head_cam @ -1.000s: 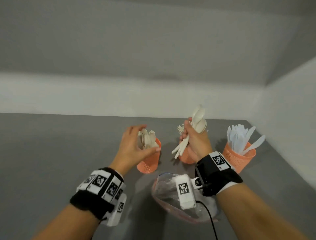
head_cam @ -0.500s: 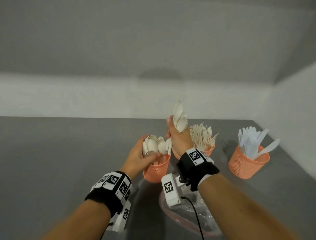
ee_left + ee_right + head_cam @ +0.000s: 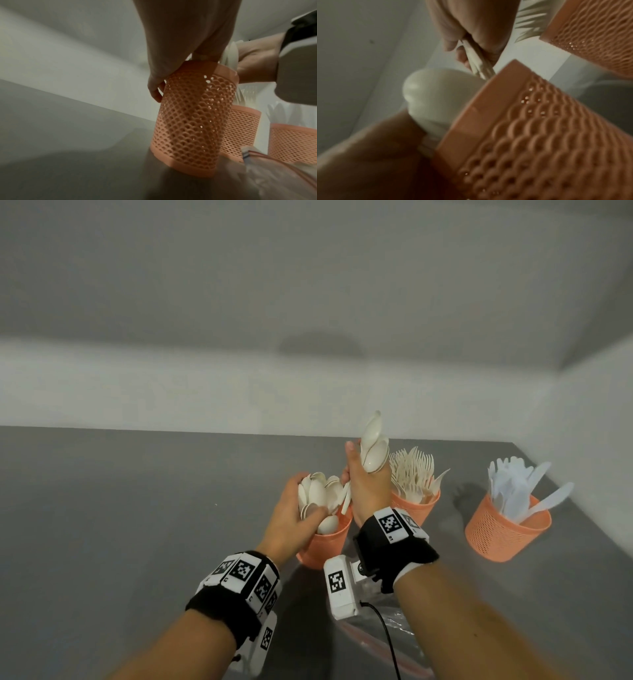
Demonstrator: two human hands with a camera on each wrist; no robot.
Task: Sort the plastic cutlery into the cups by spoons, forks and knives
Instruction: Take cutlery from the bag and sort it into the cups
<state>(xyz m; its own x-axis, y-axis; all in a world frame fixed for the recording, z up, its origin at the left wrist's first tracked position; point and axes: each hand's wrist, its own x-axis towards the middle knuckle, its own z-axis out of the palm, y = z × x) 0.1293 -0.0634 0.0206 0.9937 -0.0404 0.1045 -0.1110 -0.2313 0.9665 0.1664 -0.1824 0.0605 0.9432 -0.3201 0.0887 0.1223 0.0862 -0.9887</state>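
One spoon bundle (image 3: pixel 373 450), clenched in our right hand (image 3: pixel 368 494), has reached the spoon cup (image 3: pixel 329 546), ready to join the stored spoons (image 3: pixel 320 491) our left hand (image 3: pixel 287 515) clasps.

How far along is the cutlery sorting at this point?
Done: forks fill the middle cup, knives the right cup. In hand: the right hand holds a spoon bundle, handles down at the rim of the left cup, while the left hand grips the standing spoons. Left: seating that bundle; what the plastic bag holds cannot be told.
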